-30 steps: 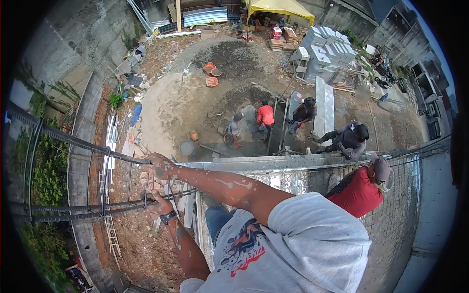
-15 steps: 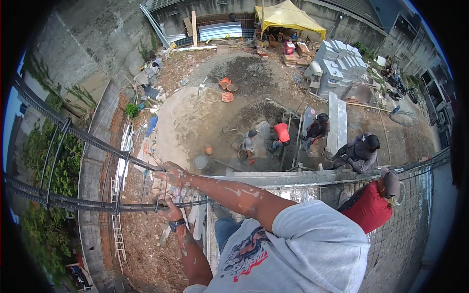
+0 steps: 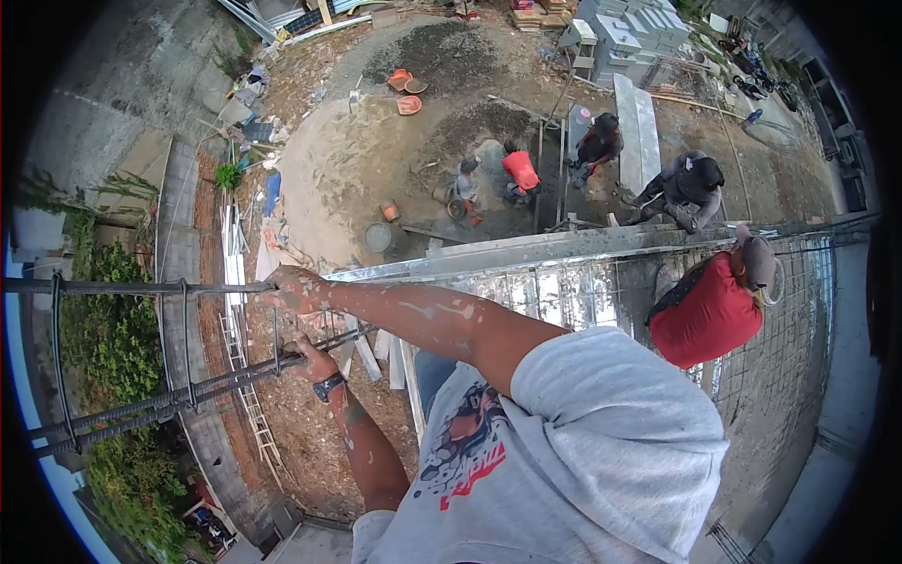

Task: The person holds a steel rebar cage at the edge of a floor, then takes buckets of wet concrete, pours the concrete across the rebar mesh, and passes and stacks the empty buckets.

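A long steel rebar cage (image 3: 122, 288), ribbed bars tied with several stirrups, runs in from the left edge of the head view. My right hand (image 3: 293, 289) has its fingers wrapped round the upper bar near this end. Below it, my left hand (image 3: 310, 361), with a dark wristwatch (image 3: 329, 384), grips the lower bars. Both arms are stretched out and spattered with pale dried splashes. The lower bars stick out a little past my left hand. The far end of the cage is cut off by the frame.
A co-worker in red (image 3: 709, 315) crouches beside a rebar mesh (image 3: 789, 348) at right. A concrete beam or formwork edge (image 3: 526, 249) runs above my right arm. Several people work on the ground lower down. A ladder (image 3: 246, 395) and a block wall (image 3: 178, 216) stand below left.
The cage's far end has swung down in view; its upper bar now lies nearly level. Both hands keep their hold and have shifted slightly left. The background has moved up in the picture.
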The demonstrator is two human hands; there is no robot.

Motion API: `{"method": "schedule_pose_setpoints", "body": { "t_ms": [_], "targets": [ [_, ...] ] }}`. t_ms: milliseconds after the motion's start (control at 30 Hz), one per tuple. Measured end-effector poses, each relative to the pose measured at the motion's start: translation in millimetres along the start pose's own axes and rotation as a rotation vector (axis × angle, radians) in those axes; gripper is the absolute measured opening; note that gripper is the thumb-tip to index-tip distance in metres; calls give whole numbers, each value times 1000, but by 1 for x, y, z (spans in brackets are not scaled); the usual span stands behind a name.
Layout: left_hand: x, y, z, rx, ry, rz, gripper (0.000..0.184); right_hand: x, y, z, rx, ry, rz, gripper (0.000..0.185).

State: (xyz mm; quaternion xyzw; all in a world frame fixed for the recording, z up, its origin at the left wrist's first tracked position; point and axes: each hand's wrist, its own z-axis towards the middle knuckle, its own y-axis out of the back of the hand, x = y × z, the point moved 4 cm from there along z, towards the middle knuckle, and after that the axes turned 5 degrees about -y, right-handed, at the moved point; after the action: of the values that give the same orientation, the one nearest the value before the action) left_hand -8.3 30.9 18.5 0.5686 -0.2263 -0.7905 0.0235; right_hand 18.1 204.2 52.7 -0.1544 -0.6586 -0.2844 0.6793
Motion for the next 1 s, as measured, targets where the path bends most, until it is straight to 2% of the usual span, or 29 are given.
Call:
{"method": "schedule_pose_setpoints", "body": {
  "t_ms": [33,133,233,300,367,400,467,500,533,633,733,800,867,1000],
  "targets": [
    [-32,-1,-8,-16,24,-44,95,-3,-1,2,-52,26,-36,47],
    [-46,0,-11,-7,-40,-5,96,-1,-5,2,-200,102,-138,37],
    [-24,0,-3,-58,-54,24,96,15,4,-10,-175,73,35,36],
    [-15,1,0,-7,17,31,99,19,7,-11,-121,99,101,34],
    [-10,3,1,46,87,37,101,8,-3,-4,-75,195,207,28],
    [1,3,4,26,25,46,103,6,-6,-2,-70,240,221,27],
    [22,4,9,6,78,97,102,-37,-28,20,-115,427,-265,28],
    [34,3,10,-4,104,124,101,-33,-27,18,-50,350,-67,29],
    [31,4,9,-180,-15,277,85,-27,-25,16,14,270,130,30],
    [15,2,7,-95,-41,51,84,-41,-32,26,65,136,-14,33],
    [14,1,8,-84,-108,-80,78,-35,-28,23,27,142,-78,34],
    [49,1,17,-51,-111,6,73,-13,-13,9,112,79,19,35],
    [53,2,19,-62,-104,48,70,-2,-6,2,28,56,59,36],
    [16,0,9,-116,-116,-31,70,5,-3,-9,-24,158,388,37]
  ]
}}
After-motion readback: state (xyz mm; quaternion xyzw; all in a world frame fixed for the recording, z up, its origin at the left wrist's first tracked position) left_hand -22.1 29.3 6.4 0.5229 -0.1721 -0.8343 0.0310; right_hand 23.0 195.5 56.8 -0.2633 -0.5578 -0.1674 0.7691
